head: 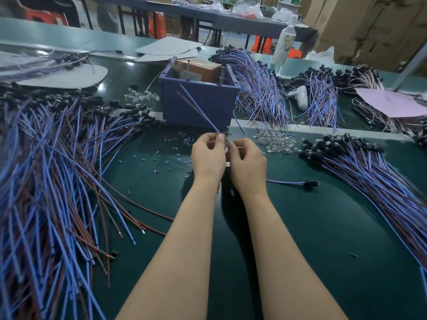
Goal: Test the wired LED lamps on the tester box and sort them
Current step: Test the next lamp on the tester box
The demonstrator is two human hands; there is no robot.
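A dark green bench mat (300,227) fills a workshop, with cardboard cartons (369,26) stacked at the back right. Over the middle of the mat, the left hand (208,155) pinches one wired lamp (196,109) between thumb and curled fingers, just where its blue and brown leads come together. The right hand (248,162), touching the left, has its fingers curled in a narrow pinch on the lamp's head end. That end is blurred, so the exact hold cannot be made out. From the grip, the two leads rise up and away to the left, across the front of the tester box (198,116).

This purple plastic box stands just beyond the hands, with a brown block (196,69) and upright metal pins inside it. Small cut bits of insulation (171,155) lie scattered on the mat left of the hands, and loose clear LED bulbs (275,139) lie to the right. A single lamp with blue leads (293,182) lies apart, right of the right wrist. Large heaps of wired lamps spread out on the left (46,169), on the right (369,172) and behind the box (258,88). Farther back stand a white bottle (285,40), a white handheld controller (299,95) and a pink sheet (390,102).
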